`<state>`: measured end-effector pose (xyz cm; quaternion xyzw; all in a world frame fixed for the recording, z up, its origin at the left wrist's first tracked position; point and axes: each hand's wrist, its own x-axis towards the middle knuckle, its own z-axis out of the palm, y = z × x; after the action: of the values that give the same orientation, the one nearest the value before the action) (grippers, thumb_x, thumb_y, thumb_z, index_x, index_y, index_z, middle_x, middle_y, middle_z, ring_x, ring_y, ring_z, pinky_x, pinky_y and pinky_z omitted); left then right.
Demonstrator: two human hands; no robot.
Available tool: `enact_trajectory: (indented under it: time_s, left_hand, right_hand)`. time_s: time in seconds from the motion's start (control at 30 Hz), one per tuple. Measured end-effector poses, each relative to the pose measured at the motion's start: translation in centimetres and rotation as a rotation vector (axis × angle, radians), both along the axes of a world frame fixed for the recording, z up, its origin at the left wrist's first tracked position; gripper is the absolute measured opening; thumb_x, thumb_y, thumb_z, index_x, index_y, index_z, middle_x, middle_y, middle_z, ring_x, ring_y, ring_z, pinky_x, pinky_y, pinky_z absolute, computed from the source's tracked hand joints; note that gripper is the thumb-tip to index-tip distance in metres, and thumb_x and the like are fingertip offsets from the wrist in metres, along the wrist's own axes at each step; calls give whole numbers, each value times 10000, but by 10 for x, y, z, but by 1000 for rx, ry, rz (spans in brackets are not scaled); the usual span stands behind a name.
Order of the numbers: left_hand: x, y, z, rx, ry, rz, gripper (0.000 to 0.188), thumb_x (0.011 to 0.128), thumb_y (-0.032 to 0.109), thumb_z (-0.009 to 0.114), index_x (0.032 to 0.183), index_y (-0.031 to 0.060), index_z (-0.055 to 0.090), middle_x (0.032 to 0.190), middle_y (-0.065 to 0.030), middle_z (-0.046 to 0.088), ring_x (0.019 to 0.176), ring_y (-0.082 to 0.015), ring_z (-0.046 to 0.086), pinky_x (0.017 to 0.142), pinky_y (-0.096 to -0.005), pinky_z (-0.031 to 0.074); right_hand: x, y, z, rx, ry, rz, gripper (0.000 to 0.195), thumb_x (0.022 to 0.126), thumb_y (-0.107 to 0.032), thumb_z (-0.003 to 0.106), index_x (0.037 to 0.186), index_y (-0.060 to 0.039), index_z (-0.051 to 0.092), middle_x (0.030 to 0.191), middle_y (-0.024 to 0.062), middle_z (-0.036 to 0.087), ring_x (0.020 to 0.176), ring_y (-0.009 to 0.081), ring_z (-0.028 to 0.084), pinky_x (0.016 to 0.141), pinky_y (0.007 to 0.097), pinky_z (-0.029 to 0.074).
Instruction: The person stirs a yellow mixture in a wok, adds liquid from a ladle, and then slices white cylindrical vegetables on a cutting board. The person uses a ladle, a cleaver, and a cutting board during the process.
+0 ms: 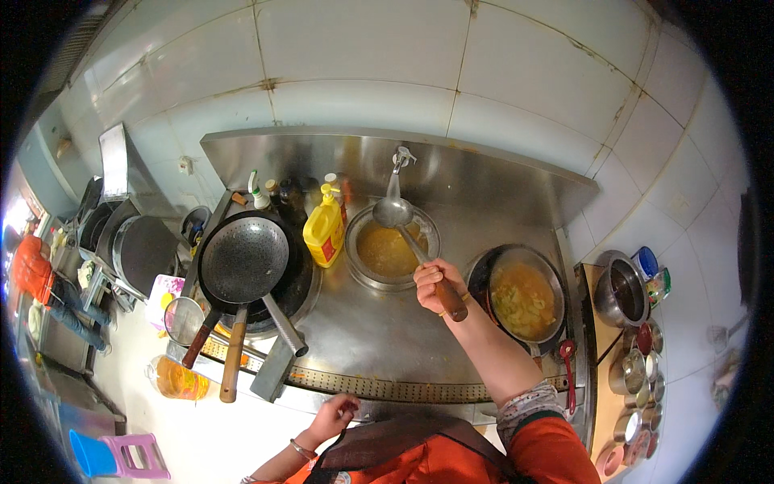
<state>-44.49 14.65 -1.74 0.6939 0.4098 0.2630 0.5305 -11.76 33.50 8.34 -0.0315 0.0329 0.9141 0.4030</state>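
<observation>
My right hand [436, 289] grips the wooden handle of a metal ladle [393, 212]. The ladle's bowl is above a round metal basin [355, 266] of brownish liquid, close under a wall tap [401, 158]. My left hand [338, 416] hangs by the stove's front edge with its fingers curled, holding nothing that I can see. Right of my forearm, a wok [559, 284] of yellowish broth with pale pieces [523, 299] sits on a burner.
Left on the stove, a perforated strainer [245, 257] rests on stacked pans beside a yellow pump jug [323, 230]. A red spoon [568, 369] lies at the right edge. Seasoning bowls [629, 372] and a metal pot [620, 290] stand farther right. Another person [36, 266] stands far left.
</observation>
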Motion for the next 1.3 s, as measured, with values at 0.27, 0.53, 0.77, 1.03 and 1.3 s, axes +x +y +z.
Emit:
enact_trajectory:
  time_s: [0.27,0.53,0.77,1.03,1.3]
  left_hand:
    - [36,171,149,631,-67,-59,237,721,-96,523,925,21,559,856,-94,578,754,-182,568,710,-282,461]
    - [140,368,144,805,166,15,277,782,70,571,1051,11,542,1042,-198,520,938,-365,536,836,-420,449]
    - [237,483,132,870,446,156,586,827,287,610,1348,132,391,1254,-276,375,1150,-444,395,973,-450,382]
    - [288,520,123,881,655,165,269,832,274,591,1047,114,616,1076,-227,546,1000,-407,515,855,-450,465]
    - [236,549,120,837,302,43,194,860,68,502,1049,75,546,1045,-199,597,920,-360,589,779,-416,481]
  right_hand:
    - [-3,-2,14,-100,5,-15,257,883,-160,394,642,-124,474,581,-37,520,505,96,577,527,266,469]
    - [-9,-5,-4,-33,96,-52,220,907,-156,388,825,-24,542,642,-52,505,552,92,584,584,262,504]
    - [-16,-9,12,-116,-165,-89,222,898,-174,415,678,-145,408,549,-114,348,414,12,377,429,209,339]
    - [-13,-15,18,-228,-375,-122,233,895,-208,447,678,-172,370,559,-119,300,405,2,332,405,195,296]
    - [-5,-50,10,-181,-271,-166,195,904,-206,451,720,-176,391,554,-116,304,407,2,321,392,188,269]
